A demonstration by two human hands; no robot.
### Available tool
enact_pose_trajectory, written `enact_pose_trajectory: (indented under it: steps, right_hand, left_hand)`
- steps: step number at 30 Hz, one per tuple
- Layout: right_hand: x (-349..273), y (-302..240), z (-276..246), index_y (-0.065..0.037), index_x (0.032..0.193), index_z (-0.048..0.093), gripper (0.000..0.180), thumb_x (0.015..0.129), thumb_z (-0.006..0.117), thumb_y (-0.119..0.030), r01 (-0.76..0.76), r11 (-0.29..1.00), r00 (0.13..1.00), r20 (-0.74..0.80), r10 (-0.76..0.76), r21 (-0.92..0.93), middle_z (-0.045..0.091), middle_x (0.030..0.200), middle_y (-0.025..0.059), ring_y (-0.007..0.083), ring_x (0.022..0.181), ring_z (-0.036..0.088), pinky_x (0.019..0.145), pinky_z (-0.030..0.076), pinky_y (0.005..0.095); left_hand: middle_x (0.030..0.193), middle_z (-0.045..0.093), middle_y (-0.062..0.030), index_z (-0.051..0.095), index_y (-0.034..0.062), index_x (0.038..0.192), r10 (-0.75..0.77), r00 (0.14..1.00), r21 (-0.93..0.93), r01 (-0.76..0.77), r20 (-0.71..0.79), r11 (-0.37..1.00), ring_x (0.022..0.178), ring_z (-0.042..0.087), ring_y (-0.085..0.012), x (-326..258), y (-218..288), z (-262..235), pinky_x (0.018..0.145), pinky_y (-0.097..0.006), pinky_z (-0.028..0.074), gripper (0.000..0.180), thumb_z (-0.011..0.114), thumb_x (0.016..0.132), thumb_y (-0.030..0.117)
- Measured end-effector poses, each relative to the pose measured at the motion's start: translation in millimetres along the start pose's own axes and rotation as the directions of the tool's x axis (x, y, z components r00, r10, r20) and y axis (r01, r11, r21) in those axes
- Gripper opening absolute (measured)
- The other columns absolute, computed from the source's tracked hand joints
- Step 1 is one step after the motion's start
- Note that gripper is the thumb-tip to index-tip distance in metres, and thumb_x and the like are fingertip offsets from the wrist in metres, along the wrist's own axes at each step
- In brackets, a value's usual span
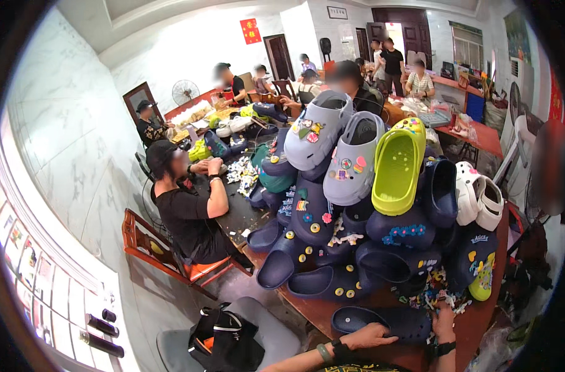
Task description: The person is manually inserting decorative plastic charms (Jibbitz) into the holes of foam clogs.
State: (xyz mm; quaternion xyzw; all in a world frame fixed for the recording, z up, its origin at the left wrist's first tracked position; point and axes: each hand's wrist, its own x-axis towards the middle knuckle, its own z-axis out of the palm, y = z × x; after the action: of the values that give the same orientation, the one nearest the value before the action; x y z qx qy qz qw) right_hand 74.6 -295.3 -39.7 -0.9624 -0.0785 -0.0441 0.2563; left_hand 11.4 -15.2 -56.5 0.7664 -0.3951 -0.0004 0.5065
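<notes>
A navy foam clog [409,323] lies on its side along the table's near edge, its opening towards the left. My left hand [370,336] grips it near the middle, with the index finger along its upper. My right hand [443,322] is just past the toe end, fingers drawn together at the edge of a heap of small colourful shoe charms [432,291]. Whatever those fingertips hold is too small to make out. Beyond the heap, a tall stack of navy clogs [391,260] carries charms, with two lavender clogs [355,158] and a lime green clog [399,164] on top.
White clogs [477,195] sit at the stack's right side. To the left, a person in black [186,208] sits on a wooden chair working at the table, near a pile of pale charms [242,173]. A black bag [226,338] rests on a grey chair below. Other people work farther back.
</notes>
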Motion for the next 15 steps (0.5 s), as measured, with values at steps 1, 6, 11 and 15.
enact_pose_trajectory:
  steps: [1,6,11,15]
  right_hand:
    - [-2.7,4.7,2.1,0.0,0.097,0.058,0.028,0.071,0.064,0.005,0.01,1.0,0.999,-0.046,-0.011,-0.012,0.056,0.103,0.0212,0.0418,0.099,0.054,0.085,0.045,0.0452]
    - [-12.9,14.7,-6.2,0.002,0.09,0.058,0.016,0.075,0.063,0.001,0.097,0.993,0.98,-0.183,-0.084,0.063,0.054,0.095,0.0176,0.0383,0.095,0.051,0.08,0.042,0.0461]
    - [-24.3,-5.8,-22.9,0.002,0.091,0.057,0.014,0.078,0.058,-0.002,-0.006,0.952,0.966,-0.246,0.085,0.307,0.055,0.089,0.0173,0.0357,0.087,0.053,0.079,0.043,0.0412]
    - [-48.1,-9.1,-16.5,0.002,0.09,0.055,0.009,0.081,0.057,0.002,-0.06,0.887,0.934,-0.288,0.212,0.458,0.054,0.081,0.008,0.0159,0.076,0.053,0.071,0.044,0.0295]
  left_hand:
    - [0.056,0.042,-0.0181,0.062,0.0094,0.104,0.004,1.0,0.001,-0.004,-0.002,1.0,0.046,0.04,-0.0338,2.7,3.9,0.3,0.047,-0.044,0.031,0.021,0.051,0.096,0.025]
    - [0.051,0.04,-0.0241,0.046,-0.0051,0.056,-0.346,0.936,-0.058,0.349,0.065,0.935,0.045,0.041,-0.0355,20.5,46.6,-22.6,0.049,-0.044,0.034,0.064,0.052,0.092,0.048]
    - [0.051,0.04,-0.0239,0.047,-0.0054,0.056,-0.31,0.95,-0.038,0.311,0.02,0.95,0.045,0.041,-0.0361,19.0,41.2,-20.1,0.049,-0.044,0.033,0.065,0.052,0.091,0.049]
    - [0.05,0.037,-0.0231,0.048,-0.0057,0.057,-0.337,0.94,-0.052,0.339,0.049,0.939,0.046,0.04,-0.0367,20.2,41.4,-24.1,0.049,-0.044,0.034,0.063,0.053,0.091,0.047]
